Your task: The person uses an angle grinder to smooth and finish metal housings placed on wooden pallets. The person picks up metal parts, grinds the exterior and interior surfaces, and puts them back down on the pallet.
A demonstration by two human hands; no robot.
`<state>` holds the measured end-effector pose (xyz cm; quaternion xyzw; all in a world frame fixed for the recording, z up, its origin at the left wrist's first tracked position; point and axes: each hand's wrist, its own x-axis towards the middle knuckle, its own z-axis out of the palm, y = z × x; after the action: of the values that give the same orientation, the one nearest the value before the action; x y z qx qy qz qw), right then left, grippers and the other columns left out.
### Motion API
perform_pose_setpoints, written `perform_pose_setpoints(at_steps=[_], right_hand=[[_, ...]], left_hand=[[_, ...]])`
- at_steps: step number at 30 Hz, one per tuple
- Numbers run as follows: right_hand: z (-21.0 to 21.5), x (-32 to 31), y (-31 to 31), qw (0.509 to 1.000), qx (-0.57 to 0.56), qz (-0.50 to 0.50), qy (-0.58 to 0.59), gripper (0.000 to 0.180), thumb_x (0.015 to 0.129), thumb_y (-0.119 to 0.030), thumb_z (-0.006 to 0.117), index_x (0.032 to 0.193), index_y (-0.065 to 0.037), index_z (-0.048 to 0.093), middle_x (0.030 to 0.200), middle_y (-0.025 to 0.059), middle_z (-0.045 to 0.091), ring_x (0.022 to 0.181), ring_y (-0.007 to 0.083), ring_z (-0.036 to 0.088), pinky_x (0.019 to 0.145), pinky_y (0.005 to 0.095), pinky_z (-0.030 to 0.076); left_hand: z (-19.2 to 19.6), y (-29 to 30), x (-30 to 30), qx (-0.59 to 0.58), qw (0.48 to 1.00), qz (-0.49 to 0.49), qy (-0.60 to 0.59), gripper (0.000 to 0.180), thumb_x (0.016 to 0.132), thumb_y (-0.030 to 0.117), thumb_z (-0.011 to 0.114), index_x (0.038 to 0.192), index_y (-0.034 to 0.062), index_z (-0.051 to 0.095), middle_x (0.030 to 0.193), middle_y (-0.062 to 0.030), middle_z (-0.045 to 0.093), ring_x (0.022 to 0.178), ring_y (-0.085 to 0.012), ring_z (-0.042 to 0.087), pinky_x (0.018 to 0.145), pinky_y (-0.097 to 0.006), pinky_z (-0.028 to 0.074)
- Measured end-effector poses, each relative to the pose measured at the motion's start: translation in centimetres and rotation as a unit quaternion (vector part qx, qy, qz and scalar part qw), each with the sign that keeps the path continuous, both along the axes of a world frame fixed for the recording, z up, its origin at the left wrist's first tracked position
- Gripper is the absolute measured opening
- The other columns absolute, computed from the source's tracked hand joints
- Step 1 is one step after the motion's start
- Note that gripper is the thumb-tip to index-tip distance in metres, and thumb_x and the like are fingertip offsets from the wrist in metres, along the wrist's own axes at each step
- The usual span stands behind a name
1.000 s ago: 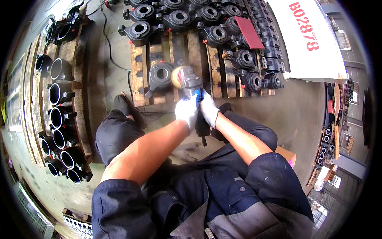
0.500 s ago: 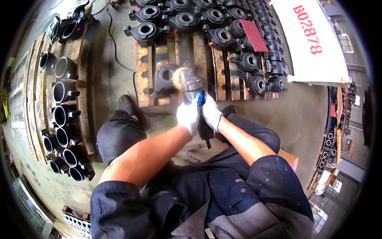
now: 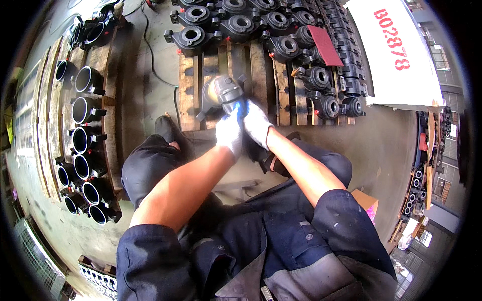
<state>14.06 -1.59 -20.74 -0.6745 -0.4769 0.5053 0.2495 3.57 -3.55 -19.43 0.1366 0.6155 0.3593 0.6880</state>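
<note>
In front of me, both my white-gloved hands are wrapped round an angle grinder point(image 3: 231, 94). My left hand point(image 3: 230, 134) is closed on the left of its blue-and-dark body, and my right hand point(image 3: 257, 126) is closed on the right, against the left. The grinder's round disc, blurred, lies over a black cast part point(image 3: 206, 100) with lugs, which rests on a wooden pallet point(image 3: 189, 95). The grinder hides most of the part's middle, including its round opening; whether the disc touches the metal I cannot tell.
Rows of similar black castings point(image 3: 239, 24) stand on the pallet's far side, with a dark red sheet point(image 3: 325, 46) on some. Left, another pallet point(image 3: 108, 62) holds several ring-shaped parts point(image 3: 82, 140). A cable point(image 3: 150, 62) crosses the floor; a white board point(image 3: 389, 55) is at right.
The grinder and both hands have moved slightly left and away from me, so the disc now covers the casting's opening. My view has shifted a little.
</note>
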Motion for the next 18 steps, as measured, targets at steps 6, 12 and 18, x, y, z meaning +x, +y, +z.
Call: perform_pose_setpoints(at_steps=[6,12,18], right_hand=[[3.5,-0.8,-0.8,0.999,-0.006,0.038,0.029,0.033,0.094,-0.023,0.066,0.12,-0.004,0.06,0.11,0.0194,0.068,0.102,0.0215,0.063,0.09,0.0384,0.052],[1.2,2.2,-4.5,0.999,-0.019,0.032,-0.017,0.027,0.099,-0.011,0.057,0.125,-0.005,0.06,0.113,0.0085,0.067,0.108,0.0202,0.062,0.098,0.0361,0.05],[5.0,1.6,-3.8,0.91,-0.05,-0.234,0.339,0.03,0.108,-0.034,0.04,0.115,-0.011,0.058,0.097,0.0056,0.062,0.088,0.0198,0.06,0.084,0.0345,0.052]], left_hand=[[-1.2,-1.0,-0.3,-0.02,1.0,-0.003,0.01,0.056,0.097,0.051,0.064,0.119,0.0001,0.071,0.107,-0.0044,0.069,0.095,-0.0137,0.055,0.086,-0.03,0.045],[2.5,-3.5,0.4,-0.016,0.994,-0.108,0.03,0.057,0.097,0.051,0.063,0.118,-0.0018,0.069,0.103,-0.0057,0.07,0.093,-0.0156,0.057,0.084,-0.032,0.046],[3.5,-1.9,2.0,0.009,0.993,-0.118,-0.025,0.052,0.09,0.045,0.075,0.115,-0.0011,0.07,0.101,-0.0059,0.071,0.089,-0.012,0.059,0.079,-0.029,0.048]])
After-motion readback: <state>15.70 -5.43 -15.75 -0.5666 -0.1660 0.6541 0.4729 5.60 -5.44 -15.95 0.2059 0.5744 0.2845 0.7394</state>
